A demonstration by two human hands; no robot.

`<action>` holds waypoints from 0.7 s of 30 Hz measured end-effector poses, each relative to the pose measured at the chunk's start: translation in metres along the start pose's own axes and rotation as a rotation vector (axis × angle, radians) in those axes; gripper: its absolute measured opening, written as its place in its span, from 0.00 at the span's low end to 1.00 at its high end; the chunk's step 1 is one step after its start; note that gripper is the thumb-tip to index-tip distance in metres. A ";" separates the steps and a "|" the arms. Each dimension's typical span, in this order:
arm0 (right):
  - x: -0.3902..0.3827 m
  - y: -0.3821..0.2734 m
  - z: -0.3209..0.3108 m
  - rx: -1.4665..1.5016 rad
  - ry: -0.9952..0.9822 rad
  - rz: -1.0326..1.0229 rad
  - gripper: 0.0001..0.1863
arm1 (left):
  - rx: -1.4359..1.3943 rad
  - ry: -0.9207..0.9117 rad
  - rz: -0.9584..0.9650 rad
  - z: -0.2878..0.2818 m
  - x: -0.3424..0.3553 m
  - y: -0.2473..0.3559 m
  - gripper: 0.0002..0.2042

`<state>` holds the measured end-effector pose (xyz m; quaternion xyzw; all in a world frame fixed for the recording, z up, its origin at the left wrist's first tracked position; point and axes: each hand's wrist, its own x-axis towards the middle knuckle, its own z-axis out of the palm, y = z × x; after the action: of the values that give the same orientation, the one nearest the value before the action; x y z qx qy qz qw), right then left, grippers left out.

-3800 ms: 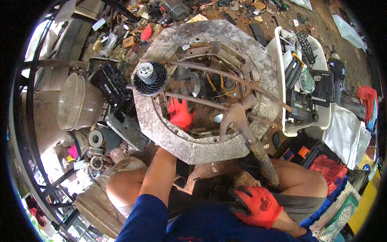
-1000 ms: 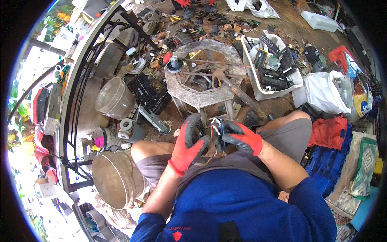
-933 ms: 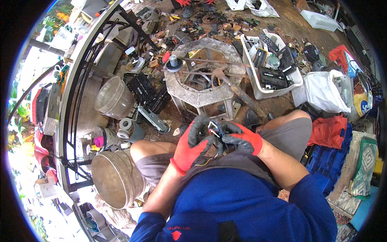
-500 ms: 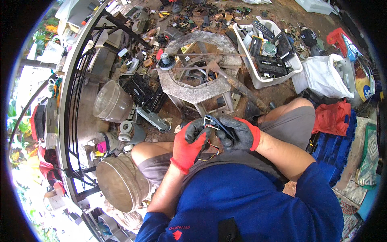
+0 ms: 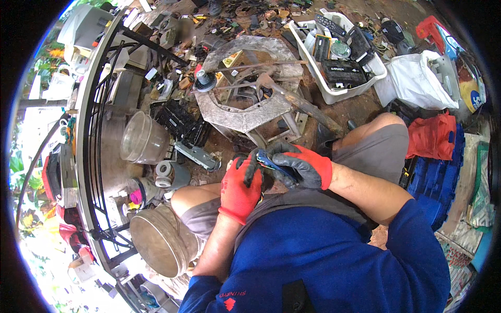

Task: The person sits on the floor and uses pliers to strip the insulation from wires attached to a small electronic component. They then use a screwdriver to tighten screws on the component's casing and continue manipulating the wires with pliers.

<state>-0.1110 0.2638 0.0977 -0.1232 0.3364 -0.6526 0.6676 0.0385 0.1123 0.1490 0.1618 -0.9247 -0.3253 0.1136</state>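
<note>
Small flat dark-blue piece (image 5: 277, 166) is held above the lap, on the near side of the octagonal, weathered grey metal stand (image 5: 245, 120). Its right part is pinched between the thumb and fingers of the right hand (image 5: 305, 166), gloved in red with dark grey coating. Its left end is met by the bent fingers of the left hand (image 5: 243, 187), gloved alike; whether it is pinched there too cannot be told, since the fingertips are partly hidden. Across the stand, a brown long-handled tool with a rusty head (image 5: 305, 104) is laid, its handle slanted off the stand's near right side. On the stand's left edge a silvery cylindrical motor with a black round base (image 5: 205, 80) is seated. To the right of the stand, a white rectangular plastic crate (image 5: 335, 97) is filled with black electronic parts (image 5: 342, 73), among them a dark remote control (image 5: 329, 24). To its left, a clear round plastic tub (image 5: 140, 139) is seen tilted; nearer the body than that, left of the stand, a beige round bucket (image 5: 156, 242) is placed.
</note>
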 end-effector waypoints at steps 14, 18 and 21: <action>0.001 0.007 -0.005 -0.415 -0.038 -0.424 0.15 | -0.484 -0.015 -0.196 0.006 -0.001 -0.008 0.16; 0.000 0.004 -0.012 0.361 -0.062 0.075 0.19 | -0.745 -0.163 -0.440 0.000 0.005 -0.004 0.16; -0.002 -0.002 -0.013 0.364 -0.091 0.012 0.18 | -1.001 -0.259 -0.435 -0.009 0.001 0.007 0.14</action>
<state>-0.1199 0.2688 0.0900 -0.0277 0.1828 -0.6926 0.6972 0.0387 0.1121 0.1600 0.2340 -0.6094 -0.7575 -0.0080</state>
